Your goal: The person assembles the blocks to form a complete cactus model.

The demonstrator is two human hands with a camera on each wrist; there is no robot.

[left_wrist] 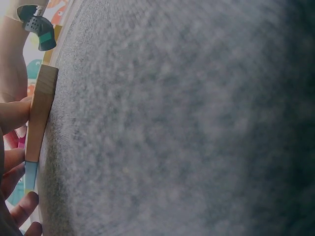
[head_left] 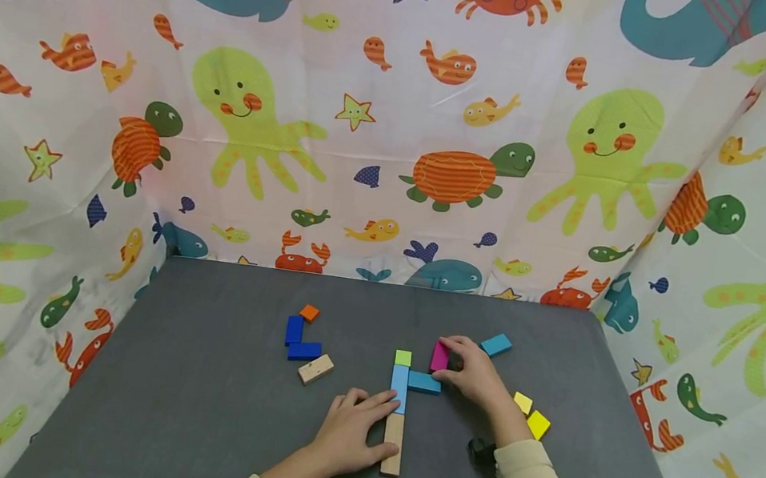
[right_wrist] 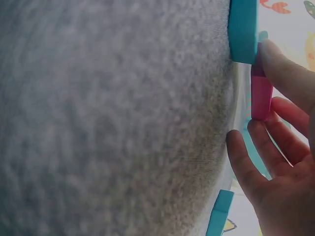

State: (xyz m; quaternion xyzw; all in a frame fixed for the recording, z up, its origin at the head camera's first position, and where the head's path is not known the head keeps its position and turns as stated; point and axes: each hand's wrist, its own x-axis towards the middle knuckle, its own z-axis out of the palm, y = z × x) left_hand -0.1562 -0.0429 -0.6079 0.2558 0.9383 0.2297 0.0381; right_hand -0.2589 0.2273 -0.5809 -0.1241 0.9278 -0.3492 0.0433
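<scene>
A magenta block (head_left: 440,356) is pinched between the thumb and fingers of my right hand (head_left: 470,373), just above a teal block (head_left: 424,383) that lies crosswise. That teal block meets the side of a column made of a green block (head_left: 403,358), a light blue block (head_left: 399,386) and a plain wooden block (head_left: 393,444). My left hand (head_left: 352,433) rests along the column's left side, its fingers spread. Its fingertips touch the light blue block and its thumb touches the wooden block. In the right wrist view, the magenta block (right_wrist: 262,93) sits close to the teal block (right_wrist: 243,32).
Left on the grey table (head_left: 186,407) lie an orange block (head_left: 309,313), blue blocks (head_left: 304,351) and another wooden block (head_left: 316,369). To the right are a blue block (head_left: 496,345) and yellow blocks (head_left: 537,425). A patterned curtain (head_left: 362,180) surrounds the table.
</scene>
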